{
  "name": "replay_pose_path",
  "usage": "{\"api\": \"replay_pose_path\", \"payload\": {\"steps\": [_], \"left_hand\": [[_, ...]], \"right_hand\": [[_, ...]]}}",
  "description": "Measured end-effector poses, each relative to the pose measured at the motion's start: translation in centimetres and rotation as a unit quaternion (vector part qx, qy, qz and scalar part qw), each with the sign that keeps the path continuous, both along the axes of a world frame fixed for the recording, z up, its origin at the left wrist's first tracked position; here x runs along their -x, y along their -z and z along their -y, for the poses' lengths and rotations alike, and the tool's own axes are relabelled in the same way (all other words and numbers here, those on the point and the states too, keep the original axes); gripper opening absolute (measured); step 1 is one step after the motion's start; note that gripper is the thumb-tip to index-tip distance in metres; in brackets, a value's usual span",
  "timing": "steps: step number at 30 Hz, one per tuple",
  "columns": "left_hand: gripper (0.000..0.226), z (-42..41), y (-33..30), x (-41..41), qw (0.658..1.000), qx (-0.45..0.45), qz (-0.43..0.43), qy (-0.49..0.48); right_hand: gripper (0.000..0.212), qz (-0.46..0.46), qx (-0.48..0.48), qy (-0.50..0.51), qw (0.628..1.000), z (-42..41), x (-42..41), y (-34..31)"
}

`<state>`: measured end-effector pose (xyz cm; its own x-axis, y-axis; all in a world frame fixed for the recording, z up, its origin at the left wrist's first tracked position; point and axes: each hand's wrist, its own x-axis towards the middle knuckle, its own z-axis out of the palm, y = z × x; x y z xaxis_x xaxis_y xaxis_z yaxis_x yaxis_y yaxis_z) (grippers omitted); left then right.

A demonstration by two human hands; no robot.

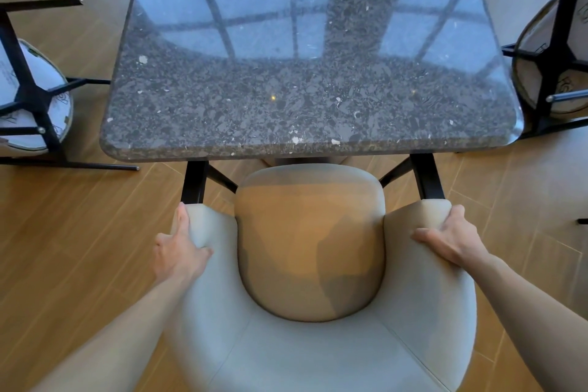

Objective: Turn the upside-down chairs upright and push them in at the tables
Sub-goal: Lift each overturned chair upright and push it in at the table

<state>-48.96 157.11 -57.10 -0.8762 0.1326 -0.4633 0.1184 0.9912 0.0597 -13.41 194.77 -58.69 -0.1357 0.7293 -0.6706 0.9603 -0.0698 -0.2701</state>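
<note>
An upright armchair (310, 347) with a pale grey wrap-around back and a tan seat cushion stands right below me, facing the dark speckled stone table (305, 111). The front of its seat and its black front legs reach just under the table's near edge. My left hand (179, 250) grips the end of the left armrest. My right hand (448, 237) grips the end of the right armrest. Another chair (31, 95) lies overturned on the floor left of the table, black legs in the air. A third overturned chair (550, 57) lies at the table's right side.
The floor (79, 232) is light wood planks. The overturned chairs' black legs stick out close to both side edges of the table. A small dark object (583, 221) shows at the right edge of the view.
</note>
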Motion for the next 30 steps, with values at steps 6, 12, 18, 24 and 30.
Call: {"api": "replay_pose_path", "payload": {"steps": [6, 12, 18, 24, 30], "left_hand": [[0.135, 0.4, -0.9, -1.0, 1.000, -0.015, 0.000, -0.015], [0.139, 2.5, -2.0, -2.7, 0.997, -0.042, 0.037, -0.048], [0.135, 2.9, -1.5, -2.5, 0.990, -0.093, 0.073, -0.080], [0.130, 3.1, -1.0, -2.2, 0.989, -0.096, 0.079, -0.084], [0.130, 3.2, -1.2, -2.3, 0.990, -0.098, 0.067, -0.081]], "right_hand": [[0.128, -0.028, -0.052, -0.009, 0.998, 2.0, -0.1, -0.6], [0.135, -0.038, -0.064, 0.001, 0.997, 5.5, -2.2, -2.8], [0.123, -0.032, -0.072, -0.003, 0.997, 6.7, -2.9, -2.8], [0.108, -0.047, -0.078, -0.007, 0.996, 6.4, -3.3, -2.1], [0.105, -0.067, -0.089, -0.014, 0.994, 6.6, -3.2, -2.1]]}}
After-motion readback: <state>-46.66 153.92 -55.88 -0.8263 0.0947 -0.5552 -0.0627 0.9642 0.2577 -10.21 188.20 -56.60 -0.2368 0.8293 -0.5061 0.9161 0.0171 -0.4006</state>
